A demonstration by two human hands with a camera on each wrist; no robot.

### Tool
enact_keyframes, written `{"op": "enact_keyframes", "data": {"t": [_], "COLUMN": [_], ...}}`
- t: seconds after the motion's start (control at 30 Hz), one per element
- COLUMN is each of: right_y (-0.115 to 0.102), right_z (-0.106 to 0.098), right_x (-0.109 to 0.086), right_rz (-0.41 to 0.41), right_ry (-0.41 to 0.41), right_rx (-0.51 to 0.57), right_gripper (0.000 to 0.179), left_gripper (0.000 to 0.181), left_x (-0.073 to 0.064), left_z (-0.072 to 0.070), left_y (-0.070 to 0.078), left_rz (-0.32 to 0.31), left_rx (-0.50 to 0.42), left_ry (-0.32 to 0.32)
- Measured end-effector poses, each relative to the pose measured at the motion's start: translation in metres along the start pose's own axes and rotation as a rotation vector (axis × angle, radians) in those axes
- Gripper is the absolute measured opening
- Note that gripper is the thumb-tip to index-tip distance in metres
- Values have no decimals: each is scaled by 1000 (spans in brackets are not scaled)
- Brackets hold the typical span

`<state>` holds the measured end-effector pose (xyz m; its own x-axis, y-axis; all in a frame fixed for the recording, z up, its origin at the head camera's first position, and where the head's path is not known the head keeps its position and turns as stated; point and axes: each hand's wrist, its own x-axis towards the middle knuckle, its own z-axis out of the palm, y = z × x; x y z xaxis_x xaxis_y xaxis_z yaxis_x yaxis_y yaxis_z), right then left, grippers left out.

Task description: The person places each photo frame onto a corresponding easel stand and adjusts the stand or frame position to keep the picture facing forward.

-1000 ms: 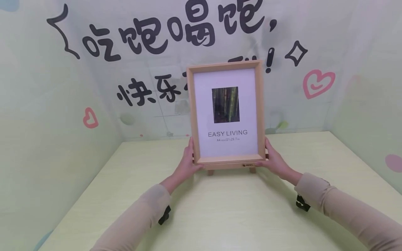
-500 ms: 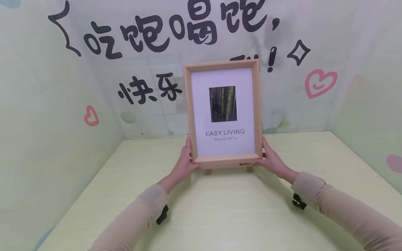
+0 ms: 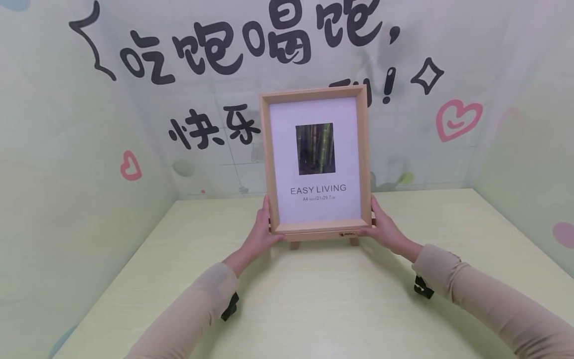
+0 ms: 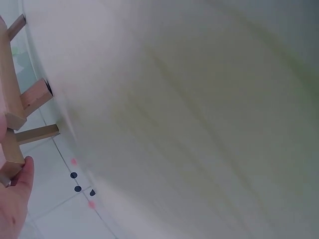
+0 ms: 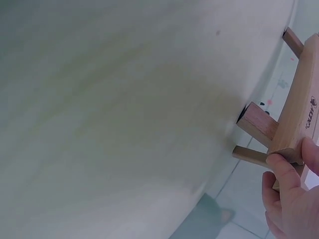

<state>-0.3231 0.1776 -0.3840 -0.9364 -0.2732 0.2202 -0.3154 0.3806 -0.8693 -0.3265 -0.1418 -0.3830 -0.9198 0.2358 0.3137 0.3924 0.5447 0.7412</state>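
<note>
A light-wood picture frame (image 3: 265,159) stands on a small wooden easel (image 3: 314,236) near the back of the table. Its white insert (image 3: 316,207) shows a bamboo photo and the words "EASY LIVING". My left hand (image 3: 257,237) grips the lower left corner, thumb across the easel's ledge. At the lower right corner, my right hand (image 3: 387,232) holds the other end of the ledge, thumb in front. The right wrist view shows fingers curled round the ledge end, beside an easel leg (image 5: 258,124). In the left wrist view, easel legs (image 4: 37,98) meet the tabletop; most of that hand is cut off.
The pale table (image 3: 314,299) runs back to a wall sheet (image 3: 215,89) with large black lettering and pink hearts. Side sheets (image 3: 80,149) stand along both edges. A black strap (image 3: 423,287) hangs under the right cuff.
Both hands have shifted the easel and picture frame slightly to the left over the table. Their grip looks the same throughout, and the head view has turned a little.
</note>
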Motion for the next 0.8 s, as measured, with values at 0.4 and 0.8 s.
{"op": "enact_keyframes", "data": {"t": [0.4, 0.8], "right_y": [-4, -4], "right_z": [0, 0], "right_x": [-1, -2], "right_rz": [51, 70], "right_ry": [-21, -31], "right_rx": [55, 65], "right_gripper": [103, 103], "left_gripper": [115, 115], "left_x": [1, 0], "left_z": [1, 1], "left_y": [-1, 1], "left_rz": [13, -5], "left_rx": [13, 39], "left_ry": [-13, -28]}}
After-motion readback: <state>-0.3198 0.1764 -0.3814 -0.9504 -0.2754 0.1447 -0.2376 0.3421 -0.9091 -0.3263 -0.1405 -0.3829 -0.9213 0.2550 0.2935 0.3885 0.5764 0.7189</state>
